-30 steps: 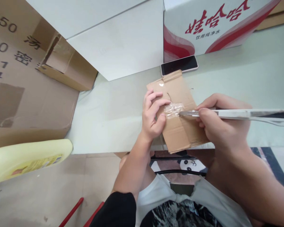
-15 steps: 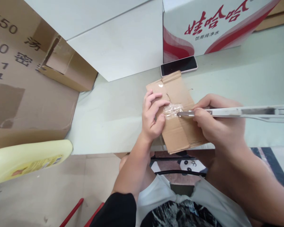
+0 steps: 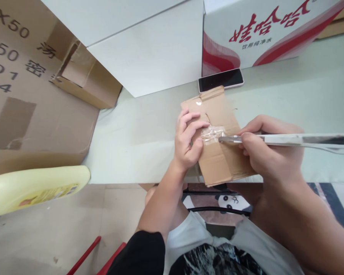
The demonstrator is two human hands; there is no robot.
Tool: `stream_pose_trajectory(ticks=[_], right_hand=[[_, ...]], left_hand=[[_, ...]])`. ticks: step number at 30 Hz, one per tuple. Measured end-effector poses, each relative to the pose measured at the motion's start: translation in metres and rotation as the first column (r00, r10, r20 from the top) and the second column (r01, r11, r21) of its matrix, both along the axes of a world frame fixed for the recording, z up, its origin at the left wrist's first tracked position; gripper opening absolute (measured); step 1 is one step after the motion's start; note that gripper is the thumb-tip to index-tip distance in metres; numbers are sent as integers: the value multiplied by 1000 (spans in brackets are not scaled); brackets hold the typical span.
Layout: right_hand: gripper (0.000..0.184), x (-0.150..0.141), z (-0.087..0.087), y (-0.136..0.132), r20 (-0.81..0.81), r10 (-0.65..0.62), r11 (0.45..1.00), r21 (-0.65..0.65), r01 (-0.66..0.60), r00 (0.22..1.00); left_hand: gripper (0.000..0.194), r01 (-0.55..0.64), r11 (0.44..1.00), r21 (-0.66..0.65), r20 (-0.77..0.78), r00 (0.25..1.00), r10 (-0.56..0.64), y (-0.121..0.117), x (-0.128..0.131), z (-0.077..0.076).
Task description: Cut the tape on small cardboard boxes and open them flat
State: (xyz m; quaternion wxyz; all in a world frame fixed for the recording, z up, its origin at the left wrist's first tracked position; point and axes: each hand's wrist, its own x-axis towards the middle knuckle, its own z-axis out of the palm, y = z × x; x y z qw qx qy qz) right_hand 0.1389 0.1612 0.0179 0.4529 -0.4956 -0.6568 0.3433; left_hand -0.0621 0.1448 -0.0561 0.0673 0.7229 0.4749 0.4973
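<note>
A flat, folded piece of brown cardboard lies at the table's front edge, with a crinkled patch of clear tape near its middle. My left hand rests on its left side, fingers spread and thumb beside the tape. In my right hand is a slim white utility knife with a grey metal tip. The fingers close around its front part, and the tip touches or nearly touches the tape's right end. The rear of the knife runs out at the right edge of the view.
Behind the cardboard lies a phone, in front of a white and red carton. A white box and a large brown carton stand to the left. A pale yellow bottle is at the lower left.
The view has shifted slightly, so the table things appear a little farther right. Both hands keep nearly the same places on the cardboard, and the knife tip stays by the tape.
</note>
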Motion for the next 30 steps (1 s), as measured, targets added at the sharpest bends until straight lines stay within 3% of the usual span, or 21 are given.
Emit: stream_pose_trajectory(ticks=[11,15,19,25,30], right_hand=[[15,1,4,1,27,36,999,29,-37,999],[18,3,1,2,-49,66,998,18,-65,997],[18,0,-2,0,-106,1,1000,11,0,994],[13,-6,-5,-5,-139,-67,997,21,71,988],[7,-7,-9,-8,-74,-66,995,63,71,995]], left_hand=[[41,-4,1000,-10,-24,1000,3,0,0,-2],[42,-14,1000,-27,-30,999,13,0,-1,-2],[45,18,999,-50,-95,995,-23,-2,-8,10],[48,204,973,-108,-210,952,-223,-13,-10,39],[41,250,962,-109,-232,935,-269,-12,-8,41]])
